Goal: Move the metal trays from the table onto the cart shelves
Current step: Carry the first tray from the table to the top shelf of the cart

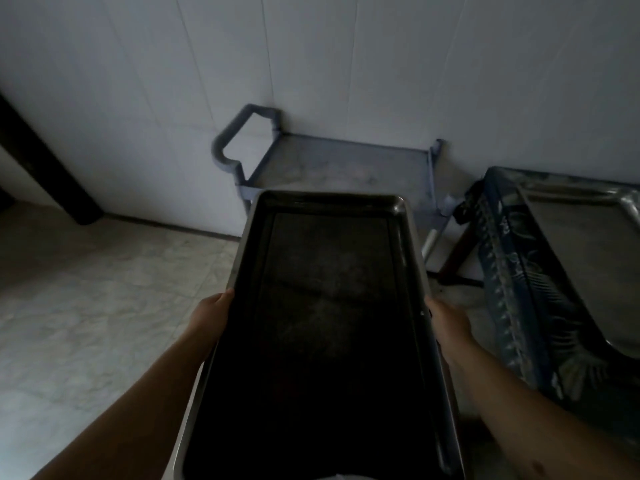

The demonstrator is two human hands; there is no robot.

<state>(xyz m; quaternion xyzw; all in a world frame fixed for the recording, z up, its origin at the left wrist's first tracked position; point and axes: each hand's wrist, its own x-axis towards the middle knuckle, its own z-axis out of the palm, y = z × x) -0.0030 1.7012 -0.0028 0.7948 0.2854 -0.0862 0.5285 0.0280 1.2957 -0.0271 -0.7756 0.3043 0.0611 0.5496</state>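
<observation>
Carrying one long metal tray (332,323), held level in the middle of the scene, its far short end just over the near edge of the blue cart (346,168) that stands against the white wall (311,64). Left hand (213,315) clasped on the left long rim, right hand (446,323) on the right long rim, both about halfway along the length; thumbs lying on top of the rim, the other fingers hidden under the tray, so cannot tell if spread or pressed together there. Probably a stiff and rather light thing, thin sheet metal with a raised rolled rim, empty as far as the dark inside shows; smooth, so perhaps slippery, and long enough to tip if held only at one end. Best taken at the two long rims, opposite each other near the middle, as here, to keep it balanced. Top shelf of the cart bare and dull; lower shelves hidden behind the tray. At the right, on a table (512,271) with a blue patterned cover, a second metal tray (588,258) waiting, well apart from the hands. Next move, as a judgement: sliding the far end forward onto the shelf and lowering the near end with care for the cart handle (235,140) at far left.
</observation>
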